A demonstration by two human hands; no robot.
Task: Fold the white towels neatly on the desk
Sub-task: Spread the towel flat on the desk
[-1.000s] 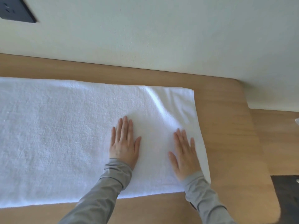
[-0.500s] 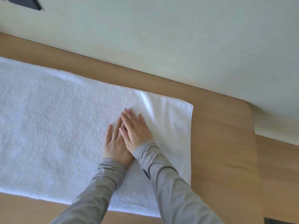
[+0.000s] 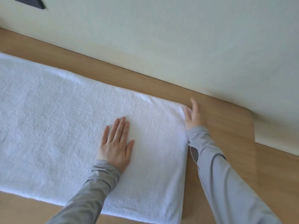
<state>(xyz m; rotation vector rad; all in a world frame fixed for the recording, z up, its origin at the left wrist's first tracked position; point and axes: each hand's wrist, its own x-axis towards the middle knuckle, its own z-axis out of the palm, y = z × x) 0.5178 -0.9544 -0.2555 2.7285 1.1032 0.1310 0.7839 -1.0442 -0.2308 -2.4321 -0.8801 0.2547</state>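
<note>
White towel [image 3: 68,126] spread flat along the wooden counter [image 3: 226,143], long side running left to right, left end cut off by the frame edge, right end stopping short of the counter's rounded far-right corner. Doubled over, judging by the thick right edge, though the layers cannot be counted. Surface mostly smooth, with a faint crease line near the middle of the far edge.

Left hand [image 3: 115,145] laid palm down on the towel's right half, fingers straight and close together, thumb out to the side, pressing the cloth to the counter. Right hand [image 3: 193,116] at the towel's far right corner, blurred; fingers extended and loosely together, touching or just beside the corner. Cannot tell whether any cloth is pinched there. Grey sleeves [image 3: 226,183] covering both forearms to the wrists, the right one lying along the towel's right edge over bare counter.

Bare wood showing in a strip between the towel's far edge and the wall, in a wider band to the right, and in a thin strip at the near edge. Pale, lightly textured wall [image 3: 178,38] rising directly behind the counter. Dark rectangular plate [image 3: 34,2] on the wall at the upper left, partly out of frame.
</note>
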